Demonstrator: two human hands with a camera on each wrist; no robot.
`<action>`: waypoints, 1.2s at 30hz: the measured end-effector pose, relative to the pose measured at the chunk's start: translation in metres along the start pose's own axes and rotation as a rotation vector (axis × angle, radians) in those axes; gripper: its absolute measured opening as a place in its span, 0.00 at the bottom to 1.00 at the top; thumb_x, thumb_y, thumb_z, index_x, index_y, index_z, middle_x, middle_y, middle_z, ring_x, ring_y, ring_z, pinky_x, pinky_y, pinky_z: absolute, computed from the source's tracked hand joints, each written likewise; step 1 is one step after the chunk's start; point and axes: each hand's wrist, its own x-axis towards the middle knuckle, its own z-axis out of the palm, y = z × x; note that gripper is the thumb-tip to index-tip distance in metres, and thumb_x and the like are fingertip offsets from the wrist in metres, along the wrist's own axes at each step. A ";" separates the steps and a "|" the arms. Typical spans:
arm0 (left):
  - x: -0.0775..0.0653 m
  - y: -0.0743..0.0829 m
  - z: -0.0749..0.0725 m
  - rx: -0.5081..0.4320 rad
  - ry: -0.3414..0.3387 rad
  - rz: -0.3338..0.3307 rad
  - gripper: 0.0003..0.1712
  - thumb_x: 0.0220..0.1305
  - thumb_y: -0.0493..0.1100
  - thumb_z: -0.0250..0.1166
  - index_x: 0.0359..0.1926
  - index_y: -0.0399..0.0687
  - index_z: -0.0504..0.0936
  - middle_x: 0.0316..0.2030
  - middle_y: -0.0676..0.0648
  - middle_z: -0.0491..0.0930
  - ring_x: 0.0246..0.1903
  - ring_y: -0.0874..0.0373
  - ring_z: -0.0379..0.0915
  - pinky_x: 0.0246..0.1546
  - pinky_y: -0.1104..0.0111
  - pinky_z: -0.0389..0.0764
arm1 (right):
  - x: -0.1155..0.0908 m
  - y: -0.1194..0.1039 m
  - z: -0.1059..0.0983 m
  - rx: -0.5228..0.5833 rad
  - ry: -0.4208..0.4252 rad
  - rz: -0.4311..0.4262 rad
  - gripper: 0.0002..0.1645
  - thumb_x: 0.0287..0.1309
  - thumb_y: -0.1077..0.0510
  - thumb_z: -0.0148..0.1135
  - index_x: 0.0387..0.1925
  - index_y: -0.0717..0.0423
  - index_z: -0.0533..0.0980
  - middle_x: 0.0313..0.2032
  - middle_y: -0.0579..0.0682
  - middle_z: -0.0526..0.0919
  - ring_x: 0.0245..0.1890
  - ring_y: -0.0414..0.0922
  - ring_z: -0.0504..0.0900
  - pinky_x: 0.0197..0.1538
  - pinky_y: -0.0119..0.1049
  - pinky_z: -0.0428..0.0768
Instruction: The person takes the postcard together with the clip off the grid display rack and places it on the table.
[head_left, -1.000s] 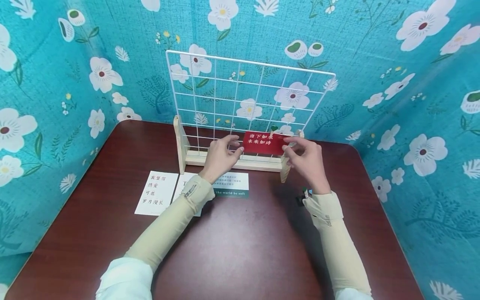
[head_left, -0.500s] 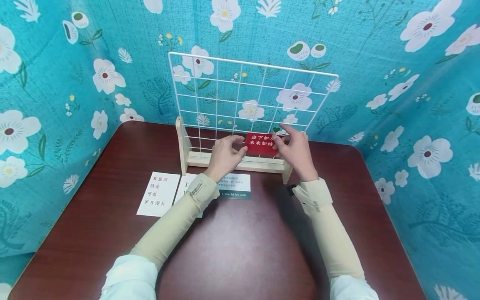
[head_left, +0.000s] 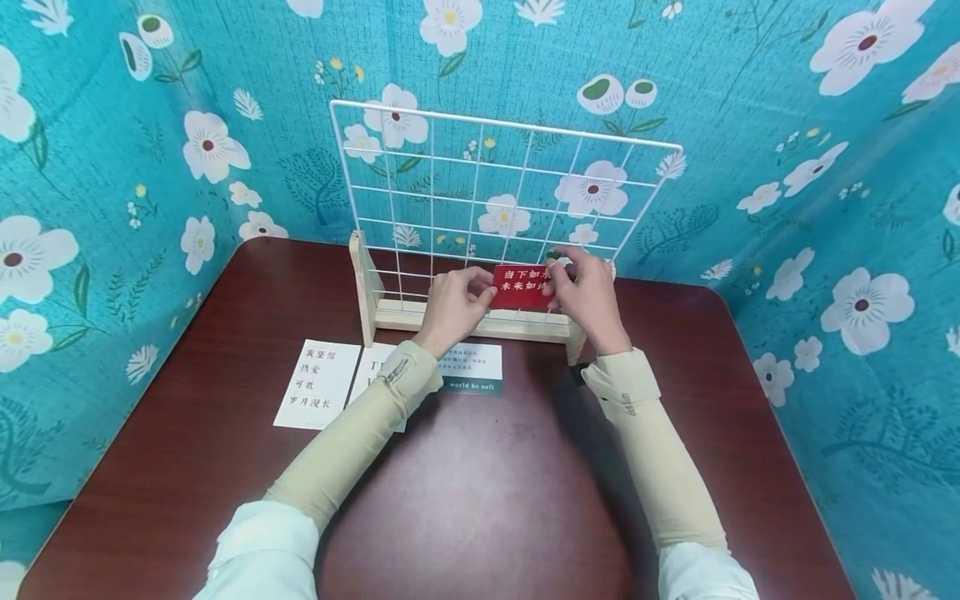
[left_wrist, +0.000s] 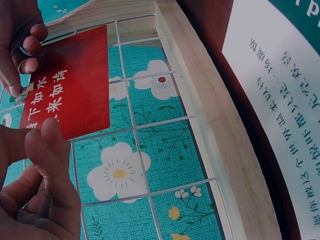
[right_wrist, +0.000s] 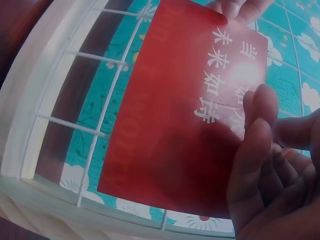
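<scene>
A red card (head_left: 521, 287) with white lettering stands against the lower right part of the white wire grid (head_left: 476, 200). My left hand (head_left: 456, 304) pinches its left edge, and the left hand's fingertips (right_wrist: 235, 10) show there in the right wrist view. At the card's top edge sits a small wooden clip (left_wrist: 24, 92) with a green heart (head_left: 554, 254). My right hand (head_left: 588, 292) pinches this clip between thumb and index finger; in the head view the fingers cover most of it.
Wooden feet and a crossbar (head_left: 472, 323) carry the grid. White cards with print (head_left: 318, 383) lie on the dark red table (head_left: 487, 500) in front, partly under my left forearm. Beside my right cuff a small black object (head_left: 577, 373) is mostly hidden. Flowered turquoise cloth (head_left: 750, 125) surrounds the table.
My right hand has moved left from the card's right edge to its top edge, and its raised index finger has come down onto the clip. My left hand stays at the left edge.
</scene>
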 end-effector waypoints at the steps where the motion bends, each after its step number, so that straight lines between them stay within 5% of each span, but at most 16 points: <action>1: 0.000 0.000 0.000 0.003 0.002 0.001 0.10 0.70 0.40 0.68 0.48 0.43 0.88 0.39 0.44 0.91 0.30 0.57 0.89 0.37 0.66 0.87 | 0.001 0.000 0.000 0.011 0.000 0.003 0.24 0.75 0.52 0.60 0.66 0.57 0.76 0.29 0.62 0.87 0.21 0.56 0.86 0.29 0.34 0.86; 12: 0.005 0.000 -0.003 -0.017 0.021 -0.001 0.09 0.71 0.40 0.68 0.47 0.42 0.89 0.38 0.44 0.91 0.28 0.60 0.88 0.36 0.69 0.85 | 0.007 0.001 -0.001 0.039 0.012 -0.014 0.23 0.73 0.53 0.63 0.64 0.57 0.79 0.29 0.62 0.86 0.19 0.56 0.85 0.26 0.30 0.83; 22: 0.006 -0.001 -0.006 0.012 0.042 -0.003 0.09 0.71 0.41 0.68 0.47 0.43 0.90 0.37 0.45 0.92 0.27 0.62 0.87 0.37 0.68 0.84 | 0.007 0.004 0.002 0.102 0.053 -0.020 0.21 0.72 0.54 0.65 0.62 0.56 0.81 0.28 0.63 0.86 0.15 0.42 0.81 0.25 0.29 0.82; 36: 0.002 -0.003 -0.006 0.033 -0.002 -0.020 0.09 0.71 0.41 0.68 0.48 0.43 0.89 0.40 0.45 0.92 0.27 0.63 0.88 0.37 0.69 0.85 | 0.006 0.022 0.005 0.260 0.084 0.041 0.20 0.72 0.56 0.64 0.60 0.61 0.82 0.24 0.55 0.86 0.13 0.44 0.82 0.22 0.30 0.82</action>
